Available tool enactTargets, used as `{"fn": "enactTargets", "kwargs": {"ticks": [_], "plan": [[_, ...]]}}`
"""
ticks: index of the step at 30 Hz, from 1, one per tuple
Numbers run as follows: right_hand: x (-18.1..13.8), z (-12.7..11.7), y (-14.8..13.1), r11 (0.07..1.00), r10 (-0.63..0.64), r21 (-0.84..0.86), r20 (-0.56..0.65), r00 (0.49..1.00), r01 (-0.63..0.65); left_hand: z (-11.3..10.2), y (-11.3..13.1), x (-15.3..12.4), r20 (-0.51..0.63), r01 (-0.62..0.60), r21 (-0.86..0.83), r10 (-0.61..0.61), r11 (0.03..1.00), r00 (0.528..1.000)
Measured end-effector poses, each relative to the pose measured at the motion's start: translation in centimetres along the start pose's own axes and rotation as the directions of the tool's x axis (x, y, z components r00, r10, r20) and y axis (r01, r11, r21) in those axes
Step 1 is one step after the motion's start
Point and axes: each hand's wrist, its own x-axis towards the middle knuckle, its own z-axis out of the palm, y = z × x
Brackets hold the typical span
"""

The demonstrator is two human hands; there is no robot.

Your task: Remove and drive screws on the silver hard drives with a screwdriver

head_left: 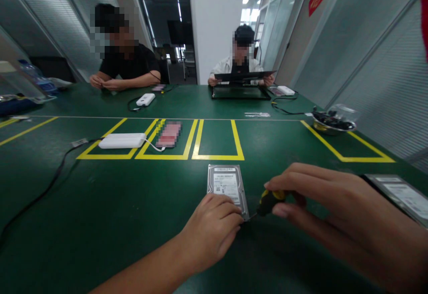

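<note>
A silver hard drive [227, 180] with a white label lies on the green table in front of me. My left hand [216, 227] grips its near end, the fingers curled over it and hiding that part. Between the thumb and fingers of my right hand [321, 209] is a short screwdriver [270, 201] with a black and yellow handle. It is tilted, and its thin tip meets or nearly meets the drive's near right corner; whether it touches a screw I cannot tell. Partly behind my right hand lies another drive [406, 193] with a label.
Yellow tape [219, 157] marks rectangles on the table [133, 209]. A white power bank [122, 141] is cabled to a blurred phone [169, 134]. A metal bowl [331, 126] holds dark parts. Across the table sit two people; one holds a dark panel [245, 76].
</note>
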Motion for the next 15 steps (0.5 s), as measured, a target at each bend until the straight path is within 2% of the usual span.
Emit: {"fn": "enactTargets", "kwargs": {"ticks": [5,11,15], "plan": [[0.38,0.11,0.15,1.0,-0.015,-0.008,-0.037,0.999,0.015,-0.11,0.02,0.1,-0.001,-0.006,-0.003,0.006,1.0,1.0],[0.53,0.21,0.24,1.0,-0.002,0.001,-0.192,0.981,0.002,0.08,-0.09,-0.07,0.003,0.004,-0.007,-0.004,1.0,1.0],[0.44,0.1,0.34,0.999,0.016,0.045,-0.116,0.993,-0.011,0.11,-0.09,-0.12,0.002,0.004,-0.007,-0.004,1.0,1.0]]}}
